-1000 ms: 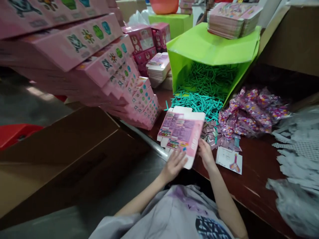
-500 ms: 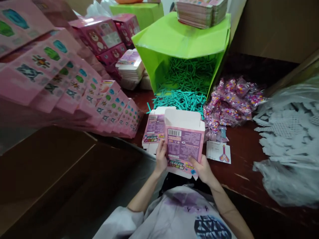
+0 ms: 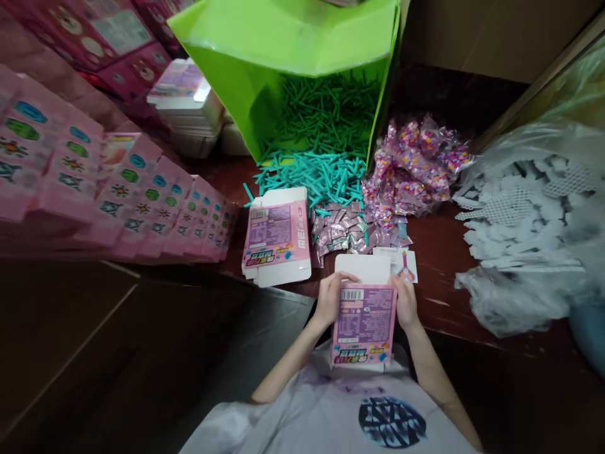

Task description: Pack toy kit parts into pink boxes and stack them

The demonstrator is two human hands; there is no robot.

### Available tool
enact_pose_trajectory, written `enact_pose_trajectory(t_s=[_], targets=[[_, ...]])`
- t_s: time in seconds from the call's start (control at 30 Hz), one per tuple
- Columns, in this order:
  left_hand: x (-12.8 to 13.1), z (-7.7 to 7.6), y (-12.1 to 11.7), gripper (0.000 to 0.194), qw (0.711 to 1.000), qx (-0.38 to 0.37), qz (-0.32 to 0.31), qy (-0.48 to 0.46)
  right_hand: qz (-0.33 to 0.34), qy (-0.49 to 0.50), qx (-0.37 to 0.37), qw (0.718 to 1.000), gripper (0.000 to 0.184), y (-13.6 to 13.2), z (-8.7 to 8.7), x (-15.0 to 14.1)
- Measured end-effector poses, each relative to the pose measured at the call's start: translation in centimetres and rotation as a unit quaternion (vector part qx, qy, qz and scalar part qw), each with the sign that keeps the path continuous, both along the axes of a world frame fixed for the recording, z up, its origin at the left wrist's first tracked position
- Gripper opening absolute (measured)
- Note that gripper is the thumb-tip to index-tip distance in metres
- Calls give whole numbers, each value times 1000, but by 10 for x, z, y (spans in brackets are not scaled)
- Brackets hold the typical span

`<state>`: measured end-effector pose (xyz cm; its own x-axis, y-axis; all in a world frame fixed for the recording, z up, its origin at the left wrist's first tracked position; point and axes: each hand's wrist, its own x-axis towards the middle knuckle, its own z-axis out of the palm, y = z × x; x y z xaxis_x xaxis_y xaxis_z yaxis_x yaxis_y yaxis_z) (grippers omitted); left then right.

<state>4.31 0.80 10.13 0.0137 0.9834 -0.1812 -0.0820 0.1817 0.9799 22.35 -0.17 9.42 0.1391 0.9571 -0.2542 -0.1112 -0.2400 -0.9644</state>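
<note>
A pink and purple cardboard box [image 3: 366,325] with a white top flap standing up is held close to my body, its barcode side facing up. My left hand [image 3: 329,299] grips its upper left edge, fingers reaching over by the flap. On the upper right edge, my right hand [image 3: 405,301] is closed on the same box. Another box of this kind [image 3: 276,236] lies on the table to the left. Small pinkish sachets [image 3: 339,230] are heaped just beyond my hands, beside a white card with a printed picture [image 3: 406,266].
A lime-green bin [image 3: 283,47] lies open toward me, spilling teal sticks [image 3: 312,180]. Bags of colourful beads [image 3: 416,167] sit right of it. White pegboard pieces in plastic [image 3: 524,233] are farther right. Pink boxes [image 3: 118,195] line the left; flat cartons [image 3: 191,113] are stacked behind.
The box in my hands has come down nearer my body, and my grip has shifted to its top edges. The view has tilted down, uncovering the sachets and the other box.
</note>
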Motion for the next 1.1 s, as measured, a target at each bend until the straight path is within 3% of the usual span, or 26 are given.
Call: enact_pose_trajectory(t_s=[0.03,0.1,0.2,0.3,0.43,0.5,0.63,0.73,0.8,0.83,0.9,0.97,1.0,1.07,1.1], targets=[[4,-4,2,46,999,-38,5,-20,-16,10,-15,1000,38,0,-5,0],[12,-10,6,35,994,-76,41,-73,-35,48,-18,998,29,1,-10,1],[20,-16,8,48,985,-79,78,-132,-49,86,12,995,25,1,-14,0],[22,-19,5,33,990,-81,58,-99,-62,35,24,997,26,-2,-16,1],[21,-22,0,31,990,-42,73,-112,-70,-31,69,995,25,-6,-15,2],[21,-23,0,22,990,-30,80,-114,-64,-38,87,993,15,-7,-12,1],[21,-23,-2,40,992,-31,71,-99,-62,-47,76,994,35,-9,-5,-3],[19,-13,-17,40,996,-29,79,20,-34,-35,74,996,44,-4,-2,4],[15,3,-29,50,992,-10,68,104,-82,-77,78,991,53,5,-4,17],[13,15,-34,58,991,25,49,125,-129,-139,74,979,53,10,-8,25],[12,42,-35,75,980,147,-13,133,-201,-320,44,925,50,23,-17,40],[19,70,-25,82,936,294,-112,158,-173,-460,1,871,55,34,-29,51],[27,80,-17,78,897,356,-181,189,-145,-494,-13,857,56,37,-34,54],[50,86,-3,62,797,426,-331,271,-113,-516,-18,849,56,41,-40,56],[65,80,0,53,744,436,-398,312,-114,-522,-11,845,56,42,-41,56]])
